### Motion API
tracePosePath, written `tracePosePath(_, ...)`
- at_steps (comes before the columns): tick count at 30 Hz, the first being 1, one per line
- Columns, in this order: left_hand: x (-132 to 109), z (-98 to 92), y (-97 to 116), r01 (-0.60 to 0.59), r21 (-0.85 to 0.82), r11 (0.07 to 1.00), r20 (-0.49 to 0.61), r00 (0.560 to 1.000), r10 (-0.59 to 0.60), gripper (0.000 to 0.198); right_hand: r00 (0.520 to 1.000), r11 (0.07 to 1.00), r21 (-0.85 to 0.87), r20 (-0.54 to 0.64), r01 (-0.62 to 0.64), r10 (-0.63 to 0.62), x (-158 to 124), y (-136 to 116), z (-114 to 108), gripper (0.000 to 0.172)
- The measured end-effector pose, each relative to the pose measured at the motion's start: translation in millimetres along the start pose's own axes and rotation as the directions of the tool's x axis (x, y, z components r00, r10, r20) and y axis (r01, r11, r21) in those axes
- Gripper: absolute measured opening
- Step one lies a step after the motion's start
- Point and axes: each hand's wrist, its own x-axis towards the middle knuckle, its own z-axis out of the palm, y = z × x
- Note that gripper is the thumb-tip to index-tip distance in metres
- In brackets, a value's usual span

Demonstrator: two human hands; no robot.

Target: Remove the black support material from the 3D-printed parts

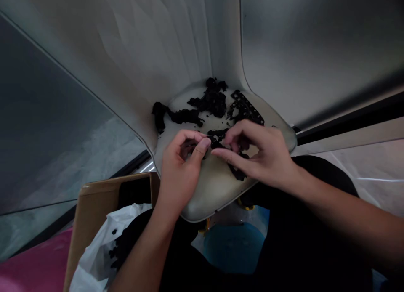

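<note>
Head view: A pale chair seat (202,203) with a rounded front edge carries several irregular black pieces. The pale backrest (151,43) rises behind them and shows long creases.

The left hand (181,170) is positioned over the middle of the seat. Its fingers (191,135) are bent toward the thumb, and the tips lie close together. Dark material is visible at the tips; whether it is gripped cannot be told.

The right hand (268,153) is positioned opposite, with its thumb pointing toward the left thumb. The forefinger is curled and stands apart from the thumb, leaving a partial opening. The remaining fingers are folded and largely hidden; whether they grip anything cannot be told.

A small black piece (217,134) lies between the two hands. A further black scrap (237,173) lies below the right thumb. Beyond the right hand lies a perforated black strip (249,108). A crumpled black clump (213,100) lies farther back, near the backrest. An elongated black piece (184,116) extends to the left of the clump.

A cardboard box (83,212) stands to the left of the seat, with a white bag (94,254) at its opening. A blue round object (233,245) is located below the seat, between the dark-clothed legs (315,233).
</note>
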Motion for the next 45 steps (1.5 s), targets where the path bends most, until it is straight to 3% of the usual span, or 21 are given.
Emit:
tracePosePath(5, 1.1, -0.1, 0.2, 0.025, 0.022, 0.999, 0.002, 1.0, -0.025, 0.014, 0.986, 0.994, -0.008, 0.126, -0.108, 0.108, 0.7, -5.1, 7.0, 0.032)
tracePosePath(11, 2.2, -0.1, 2.9, -0.028, -0.007, 1.0, 0.073, 0.997, 0.029, 0.017, 0.973, 0.986, 0.032, 0.173, -0.163, 0.155, 5.6, 1.9, 3.4, 0.032)
tracePosePath(20, 8.6, -5.6, 1.0, 0.147, -0.127, 0.981, 0.094, 0.986, -0.135, 0.024, 0.96, 0.977, 0.007, 0.188, -0.211, 0.206, 7.7, 3.3, 1.7, 0.03)
tracePosePath(24, 10.6, -3.3, -2.9, 0.191, -0.016, 0.982, 0.134, 0.973, -0.187, 0.032, 0.971, 0.987, -0.086, 0.188, -0.134, 0.148, 5.9, 4.0, -0.4, 0.015)
tracePosePath(31, 12.7, 5.1, -7.5, 0.159, 0.047, 0.986, 0.056, 0.985, -0.161, 0.029, 0.987, 0.985, -0.17, 0.158, -0.004, 0.031, 3.3, 5.8, -2.2, 0.013)
tracePosePath(37, 12.7, 10.6, -6.8, 0.15, 0.091, 0.984, -0.11, 0.984, -0.14, 0.012, 0.996, 0.967, -0.251, 0.057, -0.051, 0.067, -1.2, 1.8, 4.7, 0.021)
tracePosePath(45, 12.4, 12.3, -13.3, 0.131, 0.111, 0.985, -0.026, 0.991, -0.129, 0.015, 0.955, 0.963, -0.238, 0.232, -0.129, 0.185, 3.0, 7.4, 8.5, 0.03)
